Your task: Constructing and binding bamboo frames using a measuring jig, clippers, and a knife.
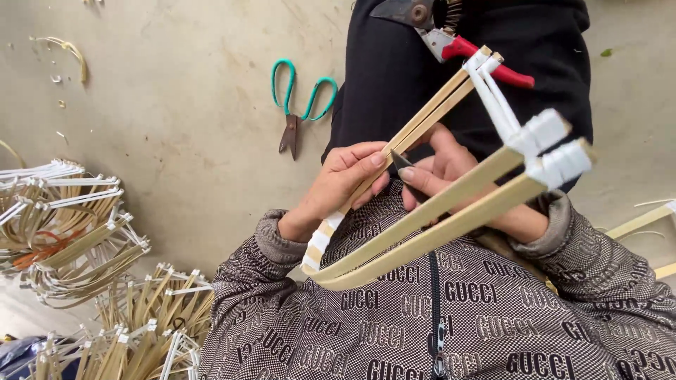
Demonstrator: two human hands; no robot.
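Bamboo frame gripped between both hands.

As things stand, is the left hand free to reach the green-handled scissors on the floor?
Probably not right away: the left hand is gripping the bent bamboo frame. The green-handled scissors lie apart on the bare floor beyond it, nothing in between, so only that grip stands in the way.

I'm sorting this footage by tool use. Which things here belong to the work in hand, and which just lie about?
In hand:
- bent bamboo frame with white wrapping, gripped by the left hand
- small dark blade, held in the right hand

Lying about:
- green-handled scissors on the floor
- red-handled pruning shears on the lap
- piles of finished frames at left
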